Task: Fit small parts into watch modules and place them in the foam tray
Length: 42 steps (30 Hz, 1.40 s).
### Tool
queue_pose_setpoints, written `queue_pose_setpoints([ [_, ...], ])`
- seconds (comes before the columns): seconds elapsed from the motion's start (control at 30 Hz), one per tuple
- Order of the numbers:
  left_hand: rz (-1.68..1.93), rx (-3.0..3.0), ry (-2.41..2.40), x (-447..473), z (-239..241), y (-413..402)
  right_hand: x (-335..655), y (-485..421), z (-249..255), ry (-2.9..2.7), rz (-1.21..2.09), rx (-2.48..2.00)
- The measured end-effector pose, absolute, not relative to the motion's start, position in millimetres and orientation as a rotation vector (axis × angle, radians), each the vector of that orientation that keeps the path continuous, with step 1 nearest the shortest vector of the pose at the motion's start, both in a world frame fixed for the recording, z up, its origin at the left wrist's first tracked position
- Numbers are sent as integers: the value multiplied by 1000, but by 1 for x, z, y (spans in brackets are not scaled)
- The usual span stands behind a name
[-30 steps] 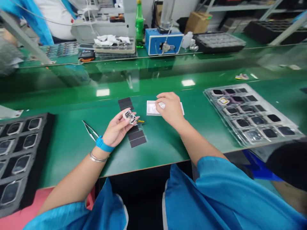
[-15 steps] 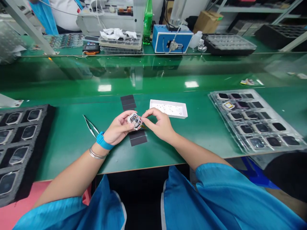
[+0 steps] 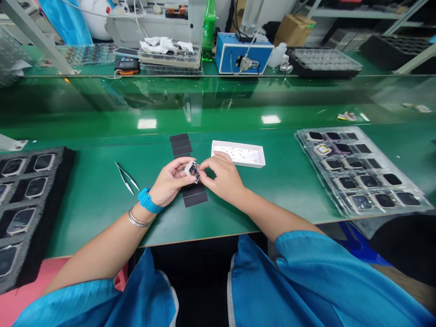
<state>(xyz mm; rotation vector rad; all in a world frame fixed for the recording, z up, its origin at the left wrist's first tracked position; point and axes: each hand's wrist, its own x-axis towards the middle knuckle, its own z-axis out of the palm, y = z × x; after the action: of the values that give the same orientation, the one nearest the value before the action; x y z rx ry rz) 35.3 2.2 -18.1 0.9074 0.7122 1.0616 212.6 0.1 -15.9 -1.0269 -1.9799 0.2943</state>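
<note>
My left hand (image 3: 169, 182) grips a small smartwatch case (image 3: 192, 169) between thumb and fingers, its open side with electronic parts tilted toward the right. The thumb and index finger of my right hand (image 3: 223, 177) are pinched at the case's right edge; anything between those fingertips is too small to make out. Black sheets (image 3: 195, 196) lie on the green bench under and behind the hands. Just beyond my right hand is a shallow white box (image 3: 262, 160) with tiny dark pieces scattered in it. Tweezers (image 3: 126, 178) rest to the left of my left wrist.
A black foam tray (image 3: 64, 181) of watch cases stands at the left. On the right, a clear plastic tray (image 3: 327, 190) holds several watch cases with dark screens. Along the back shelf are a blue machine (image 3: 223, 54), a green bottle (image 3: 208, 36) and stacked trays (image 3: 170, 61).
The watch case has turned in my left hand, so its open side faces more to the right. My right hand has shifted slightly left, its fingertips closer against the case.
</note>
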Motion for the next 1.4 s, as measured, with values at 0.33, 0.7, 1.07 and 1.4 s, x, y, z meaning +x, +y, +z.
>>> queue_pose_setpoints([
  [0.33,1016,846,608,22,-10,5,216,11,-17,-1460,1730,-815],
  [0.7,927,799,594,19,-9,7,238,16,7,-1510,1607,-862],
  [1.07,766,783,531,30,-18,2,226,2,3,-1790,938,-771],
  [1.4,736,759,642,32,-15,3,224,5,-9,-1818,735,-898],
])
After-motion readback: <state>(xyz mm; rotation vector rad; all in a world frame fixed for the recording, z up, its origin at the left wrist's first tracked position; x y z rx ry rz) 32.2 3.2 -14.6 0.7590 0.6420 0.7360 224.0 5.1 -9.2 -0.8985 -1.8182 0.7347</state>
